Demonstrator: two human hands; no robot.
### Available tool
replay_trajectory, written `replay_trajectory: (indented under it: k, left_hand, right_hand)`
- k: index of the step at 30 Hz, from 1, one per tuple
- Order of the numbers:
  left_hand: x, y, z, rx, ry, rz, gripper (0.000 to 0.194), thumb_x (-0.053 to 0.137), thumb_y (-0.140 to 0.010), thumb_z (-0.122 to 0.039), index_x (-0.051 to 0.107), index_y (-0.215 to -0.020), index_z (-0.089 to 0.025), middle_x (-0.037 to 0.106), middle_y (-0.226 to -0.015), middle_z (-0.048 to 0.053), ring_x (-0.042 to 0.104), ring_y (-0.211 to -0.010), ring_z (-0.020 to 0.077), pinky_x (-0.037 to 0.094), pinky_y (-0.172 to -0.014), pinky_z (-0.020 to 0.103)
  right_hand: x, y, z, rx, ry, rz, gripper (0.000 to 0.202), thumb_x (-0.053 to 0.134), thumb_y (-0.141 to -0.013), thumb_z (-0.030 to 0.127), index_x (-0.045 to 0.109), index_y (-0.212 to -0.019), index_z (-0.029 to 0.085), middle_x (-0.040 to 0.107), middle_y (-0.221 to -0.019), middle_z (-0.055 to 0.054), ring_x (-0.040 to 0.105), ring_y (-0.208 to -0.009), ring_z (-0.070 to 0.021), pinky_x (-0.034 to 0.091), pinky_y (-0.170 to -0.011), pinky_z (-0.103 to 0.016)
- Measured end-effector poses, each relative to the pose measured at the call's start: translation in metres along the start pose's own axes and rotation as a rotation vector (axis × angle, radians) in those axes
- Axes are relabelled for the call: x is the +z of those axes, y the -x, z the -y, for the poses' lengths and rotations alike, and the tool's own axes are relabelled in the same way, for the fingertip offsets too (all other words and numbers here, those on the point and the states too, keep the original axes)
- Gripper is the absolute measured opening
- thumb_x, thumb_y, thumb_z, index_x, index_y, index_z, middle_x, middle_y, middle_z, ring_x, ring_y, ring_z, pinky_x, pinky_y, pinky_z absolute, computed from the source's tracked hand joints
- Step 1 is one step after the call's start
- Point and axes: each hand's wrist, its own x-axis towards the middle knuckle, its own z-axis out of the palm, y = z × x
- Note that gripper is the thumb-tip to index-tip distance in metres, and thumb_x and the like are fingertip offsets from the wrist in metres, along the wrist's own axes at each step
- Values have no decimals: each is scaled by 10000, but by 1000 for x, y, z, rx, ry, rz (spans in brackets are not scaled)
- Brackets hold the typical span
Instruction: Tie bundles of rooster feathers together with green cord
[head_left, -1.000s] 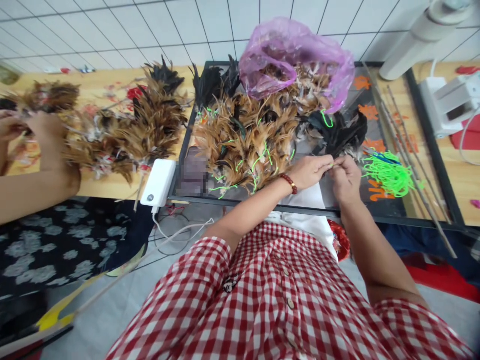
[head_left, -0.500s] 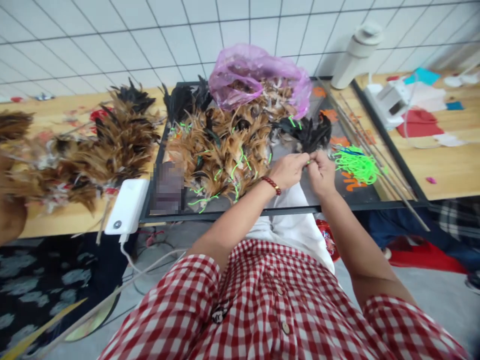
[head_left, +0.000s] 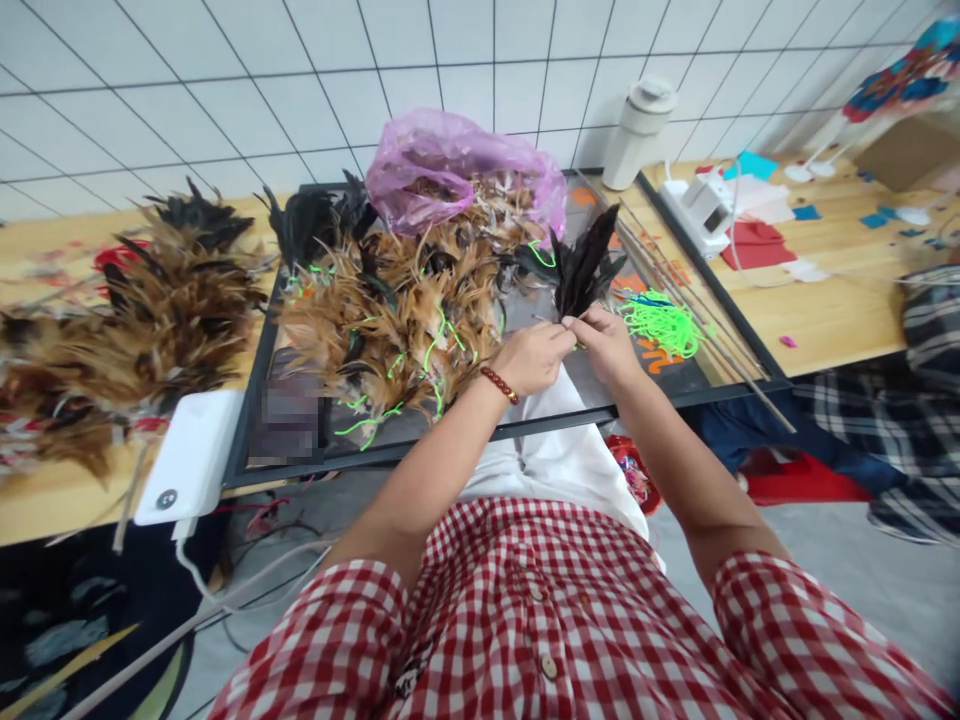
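My left hand, with a beaded bracelet on its wrist, is closed in a pinch at the base of a bunch of black feathers. Beside it, my right hand pinches the same base, and the fingertips of both hands meet there. The feathers fan upward from the fingers. A bit of bright green shows under the fingertips. Left of the hands lies a pile of brown feathers with green strings among them. Close to my right hand sits a heap of green strings.
A dark-framed board carries the feathers, a pink plastic bag and thin sticks. Behind it stands a white bottle. A white power bank lies at left, a power strip at right. Another person's plaid clothing shows at right.
The view has swung right. The black feathers, lying low behind my hands before, now stand upright from my fingers. Both hands stay together in a pinch.
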Motion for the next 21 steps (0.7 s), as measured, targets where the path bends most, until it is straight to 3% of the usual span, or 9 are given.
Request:
replay_trajectory:
  k: [2, 4, 7, 9, 14, 21]
  left_hand:
    - [-1, 0, -2, -20, 26, -36, 258, 418, -970, -208, 673, -995, -173, 709, -1039, 143, 665, -984, 251, 532, -862, 376]
    - [-2, 1, -4, -65, 60, -121, 304, 405, -1011, -275, 670, -1119, -174, 686, -1230, 158, 668, -1083, 241, 542, -898, 366]
    - [-2, 2, -6, -126, 82, -241, 343, 407, -1024, -299, 645, -1232, -166, 604, -1415, 177, 671, -1139, 227, 554, -930, 356]
    - [0, 2, -7, -144, 83, -256, 331, 418, -1018, -276, 651, -1223, -161, 601, -1421, 180, 690, -1093, 213, 565, -924, 350]
    - [4, 3, -11, -166, 48, -143, 288, 477, -954, -160, 678, -1158, -195, 626, -1405, 132, 711, -1044, 184, 593, -866, 312]
    - [8, 0, -14, -160, -28, -85, 310, 464, -927, -98, 685, -1124, -188, 657, -1368, 135, 724, -993, 192, 600, -845, 324]
  right_hand:
    - [-8, -4, 8, 7, -14, -36, 559, 852, -675, 643, 514, -592, 206, 439, -557, 52, 357, -529, -79, 280, -504, -250]
    - [-22, -22, 24, -1, 7, -122, 512, 769, -786, 650, 516, -660, 223, 494, -579, 47, 357, -499, -82, 275, -486, -254]
    - [-52, -76, 53, -103, 175, -323, 293, 612, -987, 379, 540, -763, 205, 611, -688, 19, 366, -484, -58, 263, -493, -258]
    - [-69, -121, 64, -18, 364, -383, 217, 578, -1004, 262, 576, -819, 149, 585, -652, 16, 388, -502, -40, 278, -537, -257]
    - [-80, -208, 55, 213, 766, -345, 342, 608, -963, 293, 662, -960, -45, 675, -799, -116, 410, -615, -39, 353, -652, -301]
    - [-70, -255, 45, 309, 933, -232, 481, 595, -942, 399, 691, -980, -70, 720, -949, -240, 524, -671, -57, 381, -700, -332]
